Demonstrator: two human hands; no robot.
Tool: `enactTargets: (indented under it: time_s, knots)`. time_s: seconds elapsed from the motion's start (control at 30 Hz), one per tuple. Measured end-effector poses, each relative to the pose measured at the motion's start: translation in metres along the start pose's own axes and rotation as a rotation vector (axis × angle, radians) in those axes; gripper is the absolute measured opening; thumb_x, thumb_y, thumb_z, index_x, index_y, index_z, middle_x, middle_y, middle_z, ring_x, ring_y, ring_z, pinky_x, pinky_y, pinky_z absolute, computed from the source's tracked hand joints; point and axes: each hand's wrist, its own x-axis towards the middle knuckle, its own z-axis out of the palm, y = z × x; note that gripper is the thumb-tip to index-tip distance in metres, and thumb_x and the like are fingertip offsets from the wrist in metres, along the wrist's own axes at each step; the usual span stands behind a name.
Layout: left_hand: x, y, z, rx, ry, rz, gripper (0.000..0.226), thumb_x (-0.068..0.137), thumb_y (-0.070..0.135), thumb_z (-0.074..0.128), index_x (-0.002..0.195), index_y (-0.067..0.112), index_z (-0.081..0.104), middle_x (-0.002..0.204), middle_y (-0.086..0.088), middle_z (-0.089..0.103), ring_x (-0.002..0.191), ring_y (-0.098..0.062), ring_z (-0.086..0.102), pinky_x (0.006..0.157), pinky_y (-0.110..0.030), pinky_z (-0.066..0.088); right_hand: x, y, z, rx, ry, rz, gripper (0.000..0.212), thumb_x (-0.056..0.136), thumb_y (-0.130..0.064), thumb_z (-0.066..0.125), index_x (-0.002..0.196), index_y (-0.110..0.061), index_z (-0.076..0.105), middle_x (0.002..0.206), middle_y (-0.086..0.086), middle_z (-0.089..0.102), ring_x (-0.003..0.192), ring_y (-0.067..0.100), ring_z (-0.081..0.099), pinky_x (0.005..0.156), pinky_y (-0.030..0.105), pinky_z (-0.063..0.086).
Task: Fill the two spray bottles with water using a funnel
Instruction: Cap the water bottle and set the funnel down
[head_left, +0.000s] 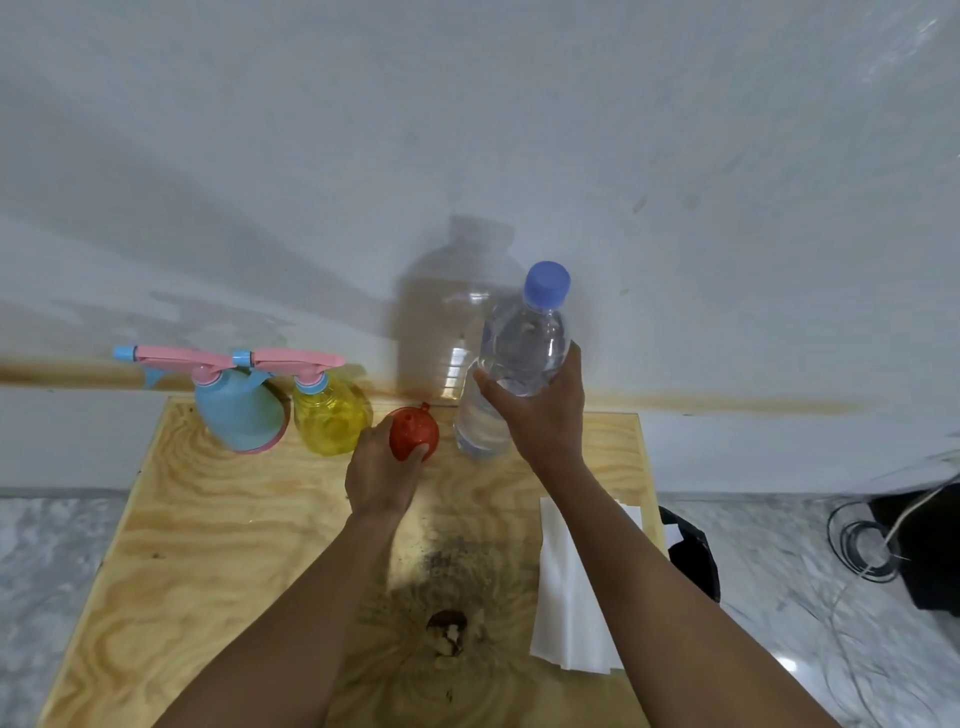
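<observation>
Red funnel (414, 431) sits at the far table edge between the yellow spray bottle (327, 415) and the water bottle (519, 348). Left hand (379, 475) grips its near side, spout hidden. Right hand (540, 421) is wrapped round the capped, nearly full water bottle. Blue spray bottle (236, 410) is opaque, fill level unreadable. Stained plywood table (208, 545), white wall, marble floor (47, 545).

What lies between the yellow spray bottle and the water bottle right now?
In the head view, the red funnel, gripped by the left hand, lies between the yellow spray bottle and the water bottle that the right hand holds.
</observation>
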Motion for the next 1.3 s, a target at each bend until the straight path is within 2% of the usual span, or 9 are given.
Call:
enactTargets:
  time_s: [0.17, 0.37, 0.5, 0.63, 0.83, 0.97, 1.1, 1.2, 1.3]
  knots:
    - [-0.003, 0.000, 0.002, 0.062, -0.004, -0.015, 0.054, 0.087, 0.041, 0.068, 0.137, 0.038, 0.050, 0.113, -0.005, 0.059, 0.106, -0.027, 0.060, 0.084, -0.040, 0.054, 0.000, -0.001, 0.000, 0.014, -0.043, 0.024, 0.081, 0.066, -0.037, 0.091, 0.129, -0.023, 0.042, 0.117, -0.009, 0.060, 0.103, 0.005, 0.061, 0.081, 0.014, 0.048]
    - [-0.005, 0.002, -0.001, 0.064, -0.020, -0.016, 0.053, 0.089, 0.038, 0.067, 0.138, 0.030, 0.049, 0.118, -0.009, 0.059, 0.109, -0.031, 0.059, 0.086, -0.040, 0.053, 0.000, -0.002, -0.007, -0.066, -0.106, 0.027, 0.092, 0.064, -0.052, 0.087, 0.136, -0.029, 0.035, 0.127, -0.011, 0.056, 0.112, 0.011, 0.061, 0.091, 0.036, 0.055]
    - [-0.014, 0.006, -0.010, -0.012, -0.052, -0.055, 0.055, 0.080, 0.042, 0.070, 0.129, 0.030, 0.049, 0.114, -0.003, 0.060, 0.106, -0.027, 0.058, 0.084, -0.038, 0.050, -0.008, 0.001, -0.024, -0.162, -0.130, -0.004, 0.100, 0.066, -0.062, 0.079, 0.147, -0.029, 0.030, 0.141, -0.015, 0.050, 0.127, 0.005, 0.051, 0.097, 0.027, 0.048]
    - [-0.052, 0.005, -0.012, 0.163, -0.105, -0.013, 0.076, 0.081, 0.052, 0.066, 0.148, 0.031, 0.035, 0.123, -0.004, 0.054, 0.115, -0.027, 0.054, 0.092, -0.045, 0.051, -0.037, 0.019, -0.051, -0.293, -0.083, -0.069, 0.069, 0.080, -0.049, 0.075, 0.137, -0.021, 0.049, 0.131, -0.009, 0.057, 0.118, 0.004, 0.056, 0.092, 0.022, 0.046]
    - [-0.125, 0.004, 0.012, 0.328, -0.306, 0.234, 0.065, 0.085, 0.054, 0.064, 0.140, 0.021, 0.051, 0.135, -0.003, 0.049, 0.123, -0.023, 0.048, 0.101, -0.036, 0.045, -0.095, 0.060, -0.096, -0.427, -0.142, 0.141, 0.010, 0.095, -0.036, 0.063, 0.102, -0.032, 0.068, 0.100, -0.018, 0.066, 0.087, -0.001, 0.061, 0.076, 0.027, 0.052]
    - [-0.156, 0.011, 0.036, 0.480, -0.384, 0.304, 0.060, 0.089, 0.054, 0.058, 0.143, 0.028, 0.047, 0.147, -0.004, 0.039, 0.135, -0.024, 0.037, 0.112, -0.038, 0.035, -0.129, 0.097, -0.114, -0.581, -0.189, 0.340, 0.017, 0.097, -0.039, 0.056, 0.104, -0.032, 0.069, 0.104, -0.016, 0.069, 0.084, 0.002, 0.060, 0.071, 0.024, 0.048]
    - [-0.158, 0.014, 0.047, 0.601, -0.392, 0.254, 0.066, 0.087, 0.056, 0.061, 0.146, 0.034, 0.041, 0.157, -0.006, 0.027, 0.142, -0.026, 0.029, 0.114, -0.041, 0.032, -0.149, 0.118, -0.115, -0.724, -0.321, 0.482, 0.035, 0.090, -0.059, 0.056, 0.114, -0.035, 0.063, 0.106, -0.018, 0.067, 0.096, 0.003, 0.061, 0.073, 0.026, 0.047]
    - [-0.157, 0.015, 0.049, 0.612, -0.383, 0.228, 0.067, 0.084, 0.055, 0.065, 0.144, 0.035, 0.043, 0.155, -0.005, 0.029, 0.140, -0.027, 0.030, 0.113, -0.040, 0.033, -0.157, 0.124, -0.107, -0.757, -0.325, 0.474, 0.055, 0.083, -0.069, 0.058, 0.123, -0.032, 0.057, 0.111, -0.014, 0.066, 0.104, 0.007, 0.063, 0.072, 0.027, 0.044]
    - [-0.155, 0.017, 0.050, 0.619, -0.367, 0.221, 0.069, 0.080, 0.058, 0.070, 0.142, 0.038, 0.047, 0.148, -0.004, 0.033, 0.134, -0.026, 0.033, 0.111, -0.040, 0.036, -0.159, 0.131, -0.102, -0.759, -0.302, 0.418, 0.055, 0.082, -0.068, 0.059, 0.121, -0.030, 0.058, 0.110, -0.012, 0.066, 0.101, 0.009, 0.064, 0.075, 0.028, 0.049]
